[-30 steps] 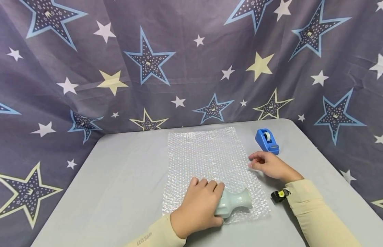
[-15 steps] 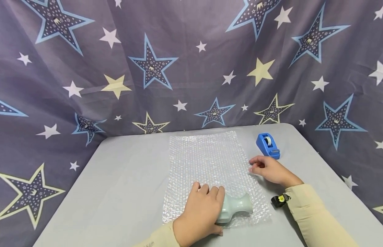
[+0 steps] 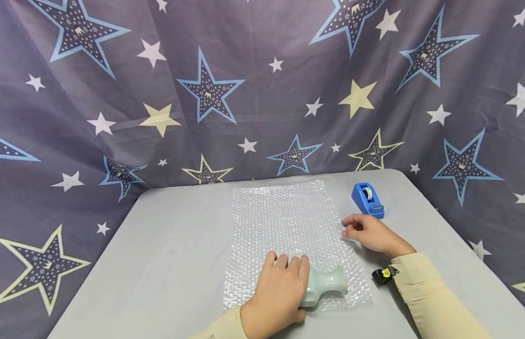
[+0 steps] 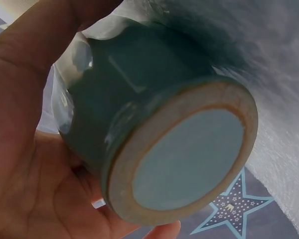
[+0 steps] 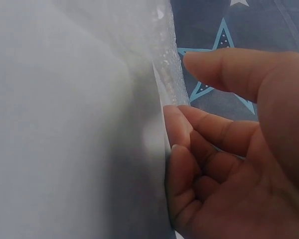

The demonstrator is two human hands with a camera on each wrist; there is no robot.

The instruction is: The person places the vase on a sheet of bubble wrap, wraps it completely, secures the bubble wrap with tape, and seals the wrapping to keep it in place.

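Note:
A pale green ceramic vase (image 3: 329, 282) lies on its side near the front of the bubble wrap sheet (image 3: 283, 216), mouth to the right. My left hand (image 3: 280, 294) grips its body from above and hides much of it. The left wrist view shows the round base of the vase (image 4: 189, 157), with an unglazed ring, between thumb and fingers. At the sheet's right edge rests my right hand (image 3: 372, 234), its fingers loosely curled and holding nothing. In the right wrist view the thumb (image 5: 219, 72) stands apart from the curled fingers, close to the wrap's edge.
A blue tape dispenser (image 3: 367, 201) with a roll of tape stands at the back right, just beyond my right hand. The grey table (image 3: 169, 245) ends at a star-patterned curtain (image 3: 262, 94) behind and on both sides. A black wrist camera (image 3: 384, 275) hangs at the right cuff.
The head view has tilted slightly upward, so the table sits a little lower in it. My left hand keeps its grip on the vase, and my right hand stays almost still.

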